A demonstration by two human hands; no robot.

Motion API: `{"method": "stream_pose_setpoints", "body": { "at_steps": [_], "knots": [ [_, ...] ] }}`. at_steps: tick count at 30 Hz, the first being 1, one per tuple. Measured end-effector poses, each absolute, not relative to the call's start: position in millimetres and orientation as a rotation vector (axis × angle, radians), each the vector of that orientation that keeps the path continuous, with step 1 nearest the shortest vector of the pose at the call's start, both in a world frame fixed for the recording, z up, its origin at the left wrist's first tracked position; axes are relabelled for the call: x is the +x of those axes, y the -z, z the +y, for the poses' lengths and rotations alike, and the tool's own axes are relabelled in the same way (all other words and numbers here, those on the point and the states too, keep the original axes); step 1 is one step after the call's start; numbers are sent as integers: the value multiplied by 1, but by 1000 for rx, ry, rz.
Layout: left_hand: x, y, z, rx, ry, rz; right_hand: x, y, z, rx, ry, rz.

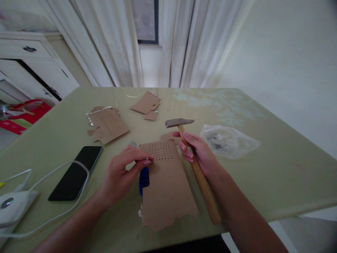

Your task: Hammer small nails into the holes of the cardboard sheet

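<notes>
My left hand [126, 170] pinches a small nail [150, 160], its tip at the left edge of a grid of holes in a brown cardboard piece [168, 189]. Fingers hide most of it. Several thin metal nails [133, 143] show just past the left knuckles; I cannot tell whether that hand holds them too. My right hand [196, 151] is wrapped around the upper wooden handle of a hammer [204, 186], whose metal head is raised beyond the cardboard's right edge. A blue object [143, 181] shows from under the cardboard's left side.
Torn cardboard with rows of holes [110, 123] and smaller cardboard scraps [146, 102] lie farther back on the table [263, 175]. A clear plastic bag [229, 140] with dark bits is at right. A phone [76, 174], white cable [52, 219] and power strip [18, 207] lie at left.
</notes>
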State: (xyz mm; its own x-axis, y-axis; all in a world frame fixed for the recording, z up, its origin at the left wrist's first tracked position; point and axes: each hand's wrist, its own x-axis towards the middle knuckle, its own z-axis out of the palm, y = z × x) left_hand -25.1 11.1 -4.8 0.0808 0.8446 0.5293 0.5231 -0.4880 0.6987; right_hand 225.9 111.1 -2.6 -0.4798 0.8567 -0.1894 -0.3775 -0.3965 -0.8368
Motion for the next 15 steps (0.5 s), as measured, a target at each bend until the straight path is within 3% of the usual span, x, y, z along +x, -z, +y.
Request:
{"method": "stream_pose_setpoints", "body": {
  "at_steps": [15],
  "knots": [
    [-23,6,10,2024,-1368,1378,224,4,110,-796,-1969,-965]
  ]
}}
